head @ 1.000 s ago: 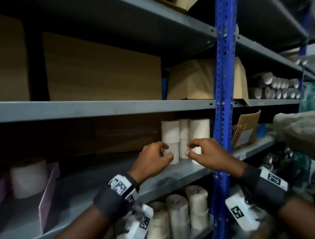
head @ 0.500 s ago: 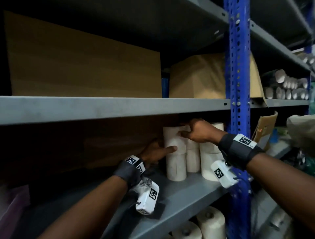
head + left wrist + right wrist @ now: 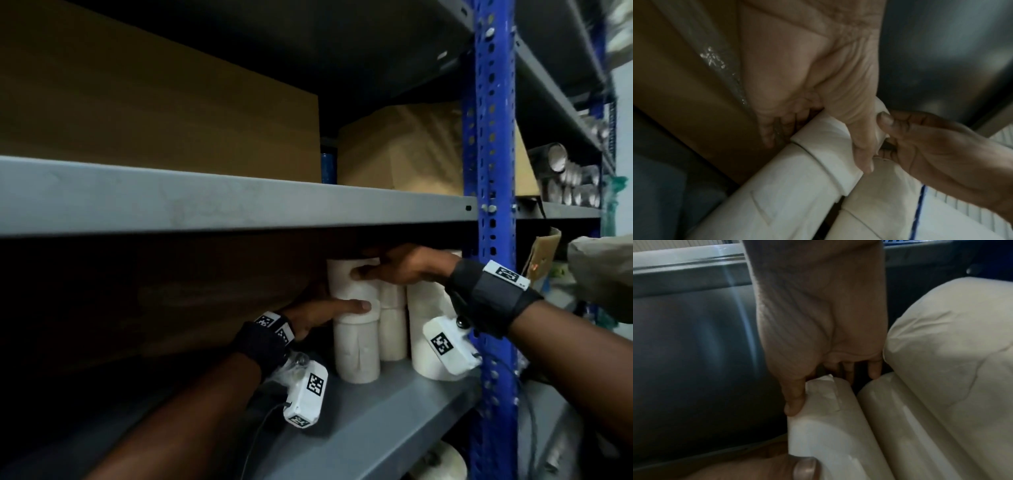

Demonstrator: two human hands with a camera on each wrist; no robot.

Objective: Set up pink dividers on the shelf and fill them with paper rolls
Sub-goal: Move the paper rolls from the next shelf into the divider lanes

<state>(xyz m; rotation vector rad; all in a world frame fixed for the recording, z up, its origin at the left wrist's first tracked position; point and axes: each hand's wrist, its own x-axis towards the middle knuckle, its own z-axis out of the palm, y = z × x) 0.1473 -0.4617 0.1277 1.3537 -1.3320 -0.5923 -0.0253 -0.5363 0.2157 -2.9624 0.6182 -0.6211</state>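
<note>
Both on the top roll (image 3: 352,286) now: left hand (image 3: 317,313) clasps its lower part, right hand (image 3: 399,265) grips the top, probably steadying the stack while lifting.

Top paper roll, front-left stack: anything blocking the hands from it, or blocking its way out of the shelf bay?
Nothing blocks the hands: the left hand and right hand both already grip the top paper roll. The upper shelf sits close above it, leaving little lift room; forward looks open. No pink divider is in view.
</note>
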